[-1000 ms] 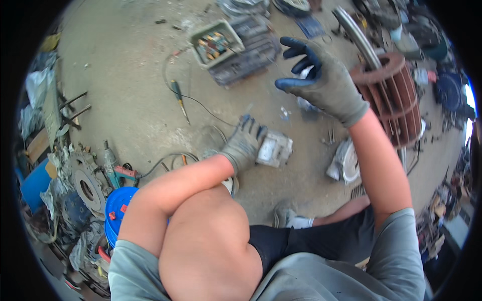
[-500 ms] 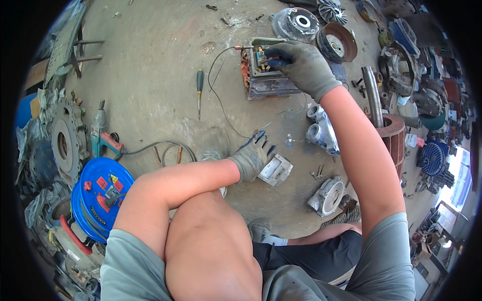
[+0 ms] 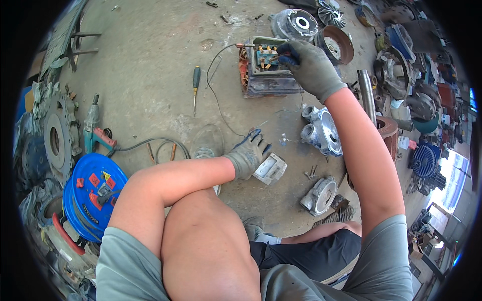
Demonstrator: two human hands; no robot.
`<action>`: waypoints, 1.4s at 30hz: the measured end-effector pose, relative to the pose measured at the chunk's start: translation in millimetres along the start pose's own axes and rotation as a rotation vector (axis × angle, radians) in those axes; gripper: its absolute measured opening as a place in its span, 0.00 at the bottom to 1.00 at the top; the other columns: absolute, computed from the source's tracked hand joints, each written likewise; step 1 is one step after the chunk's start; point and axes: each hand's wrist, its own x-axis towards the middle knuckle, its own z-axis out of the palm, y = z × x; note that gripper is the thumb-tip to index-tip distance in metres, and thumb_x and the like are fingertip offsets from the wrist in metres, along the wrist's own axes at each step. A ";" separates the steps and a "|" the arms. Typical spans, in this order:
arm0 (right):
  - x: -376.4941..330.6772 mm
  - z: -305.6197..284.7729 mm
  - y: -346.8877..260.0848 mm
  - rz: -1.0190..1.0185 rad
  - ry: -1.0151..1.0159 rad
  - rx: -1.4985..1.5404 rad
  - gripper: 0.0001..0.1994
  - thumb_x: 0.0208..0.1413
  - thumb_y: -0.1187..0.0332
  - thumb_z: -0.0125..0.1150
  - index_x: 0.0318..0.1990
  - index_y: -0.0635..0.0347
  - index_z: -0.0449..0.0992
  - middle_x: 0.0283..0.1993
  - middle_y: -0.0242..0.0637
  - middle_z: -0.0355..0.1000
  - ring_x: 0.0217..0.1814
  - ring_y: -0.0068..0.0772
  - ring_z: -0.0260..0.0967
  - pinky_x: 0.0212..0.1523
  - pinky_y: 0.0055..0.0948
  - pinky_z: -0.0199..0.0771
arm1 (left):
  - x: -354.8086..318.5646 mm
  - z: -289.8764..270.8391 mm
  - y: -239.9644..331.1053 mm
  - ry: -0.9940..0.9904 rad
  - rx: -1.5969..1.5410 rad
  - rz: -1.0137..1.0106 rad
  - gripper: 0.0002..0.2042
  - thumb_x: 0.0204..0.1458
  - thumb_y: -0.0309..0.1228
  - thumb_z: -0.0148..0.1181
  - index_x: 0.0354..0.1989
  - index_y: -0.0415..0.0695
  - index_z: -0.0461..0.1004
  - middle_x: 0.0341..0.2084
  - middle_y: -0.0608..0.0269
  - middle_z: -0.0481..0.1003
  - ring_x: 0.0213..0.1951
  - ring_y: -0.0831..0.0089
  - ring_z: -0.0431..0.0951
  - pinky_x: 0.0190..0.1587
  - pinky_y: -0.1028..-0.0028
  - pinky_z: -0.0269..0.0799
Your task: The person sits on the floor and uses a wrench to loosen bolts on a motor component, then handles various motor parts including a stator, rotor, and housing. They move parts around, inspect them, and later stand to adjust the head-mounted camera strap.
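Observation:
My right hand (image 3: 314, 67), in a grey-green glove, is over the terminal box (image 3: 248, 67) of an electric motor (image 3: 273, 86). Its thumb and fingers pinch a small copper-coloured lead clip (image 3: 274, 58) at the right of the blue terminal block (image 3: 261, 59) with brass terminals. Another clip (image 3: 241, 45) sits on the box's left rim; its thin dark lead (image 3: 213, 89) runs down to my left hand (image 3: 246, 153). That gloved hand hangs past my raised knee, fingers curved and apart. What lies behind its fingers is hidden. Beside it on the floor is a grey rectangular cover (image 3: 271, 168).
A screwdriver (image 3: 196, 83) lies left of the motor. Farther left are a green power tool (image 3: 95, 131) and a blue cable reel (image 3: 90, 185). Metal housings (image 3: 324, 131), a rusty drum (image 3: 335, 45) and an upright shaft (image 3: 366, 95) stand to the right.
My right hand has shifted right and slightly down over the terminal box, uncovering more of the terminal block. My left hand keeps its pose. The whole view has shifted a little.

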 end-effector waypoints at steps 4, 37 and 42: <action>1.6 4.4 1.8 0.008 -0.028 -0.049 0.13 0.65 0.64 0.68 0.52 0.59 0.82 0.48 0.50 0.82 0.53 0.56 0.79 0.57 0.48 0.78 | 0.9 2.0 0.3 0.003 0.019 -0.003 0.41 0.46 0.37 0.68 0.72 0.33 0.67 0.66 0.41 0.70 0.71 0.40 0.65 0.79 0.42 0.48; -358.5 217.4 -59.1 1.235 -0.377 0.621 0.18 0.65 0.60 0.54 0.54 0.57 0.83 0.50 0.58 0.82 0.58 0.65 0.78 0.60 0.51 0.77 | 9.2 3.1 4.8 -0.054 0.067 -0.042 0.49 0.44 0.44 0.75 0.74 0.35 0.61 0.64 0.42 0.68 0.71 0.42 0.64 0.81 0.43 0.40; -362.9 163.8 -66.5 1.176 -0.530 0.928 0.14 0.63 0.62 0.57 0.46 0.59 0.85 0.47 0.57 0.83 0.51 0.62 0.81 0.54 0.48 0.80 | 10.6 0.4 7.8 -0.059 0.089 -0.047 0.47 0.45 0.42 0.74 0.74 0.33 0.61 0.64 0.41 0.68 0.70 0.42 0.64 0.81 0.43 0.40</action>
